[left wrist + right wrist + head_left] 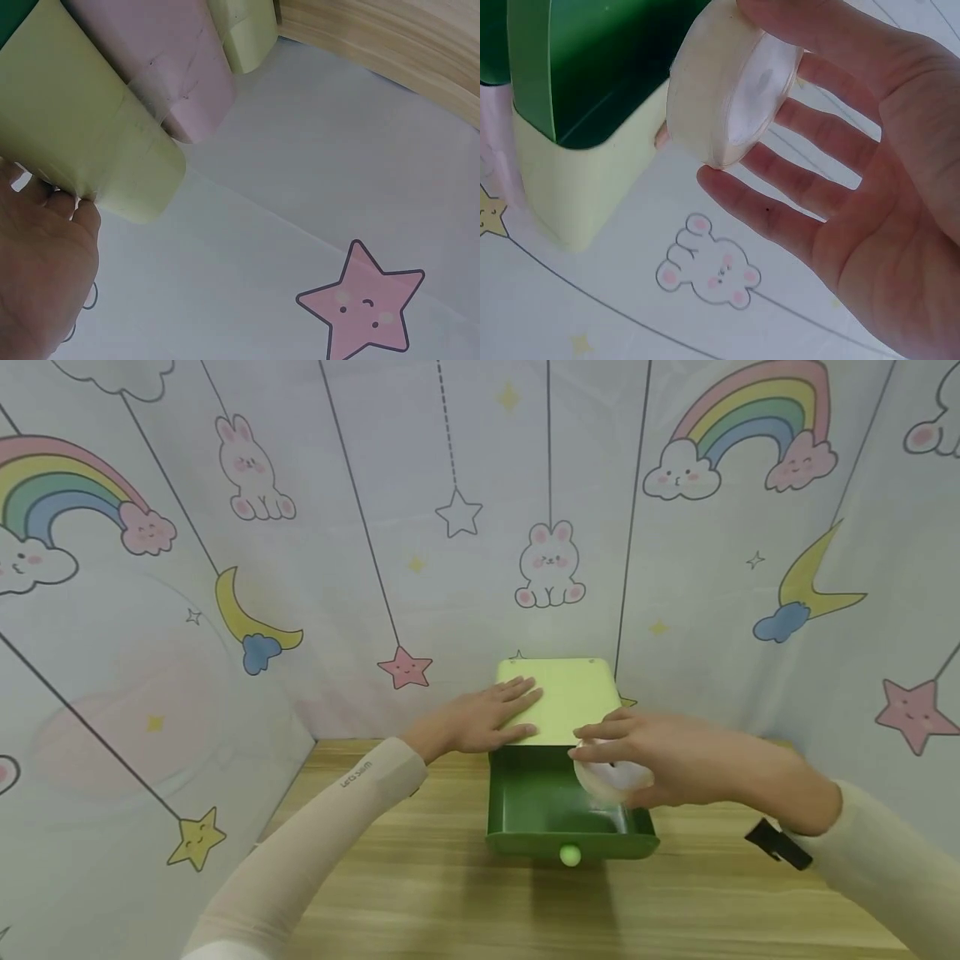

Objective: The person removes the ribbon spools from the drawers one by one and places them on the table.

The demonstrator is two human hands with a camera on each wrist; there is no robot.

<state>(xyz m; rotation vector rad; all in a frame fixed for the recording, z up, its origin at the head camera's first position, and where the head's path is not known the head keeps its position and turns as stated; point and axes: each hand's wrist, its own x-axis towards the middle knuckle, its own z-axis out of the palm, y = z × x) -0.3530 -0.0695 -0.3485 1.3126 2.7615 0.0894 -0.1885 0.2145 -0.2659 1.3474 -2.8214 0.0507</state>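
In the head view a small drawer unit with a pale yellow-green top (570,693) stands on the wooden table, its dark green drawer (536,793) pulled out. My left hand (487,717) rests on the unit's top with fingers spread; the left wrist view shows it along the unit's edge. Over the right side of the open drawer, my right hand (675,758) holds a round white roll, apparently tape (709,90), between thumb and fingers. The right wrist view shows its pale cream rim and white flat side. Part of the roll is hidden by my fingers in the head view.
A round light-green knob (570,855) sits on the drawer front. Below the top tier, the left wrist view shows a pink tier (169,67) and another yellow-green one. White cloth with cartoon prints (465,593) encloses the wooden table (397,877) at back and sides.
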